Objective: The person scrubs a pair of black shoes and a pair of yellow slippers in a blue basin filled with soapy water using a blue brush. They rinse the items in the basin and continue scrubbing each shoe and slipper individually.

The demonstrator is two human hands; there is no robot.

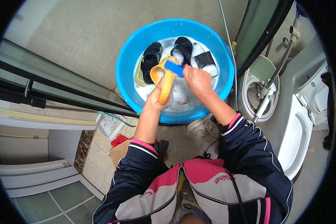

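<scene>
My left hand (155, 98) is closed around a yellow slipper (167, 89), held tilted above the suds. A blue scrubbing brush (174, 68) is gripped in my right hand (197, 79), its end against the slipper's upper part; its bristles are hidden. Below both hands stands a round blue basin (124, 80) of foamy water. Two black sandals (150, 63) lie in it toward the far side. To their right a dark textured slipper (204, 59) is partly covered by foam, and a pale yellow-green sole (139, 77) shows at the left.
Dark-framed glass panels (71, 91) run along the left, with a metal pole (231, 48) right of the basin. A white drum-shaped appliance (242, 95) and a white toilet (293, 145) stand at the right. A white shoe (200, 127) and a dustpan (109, 127) are on the tiled floor.
</scene>
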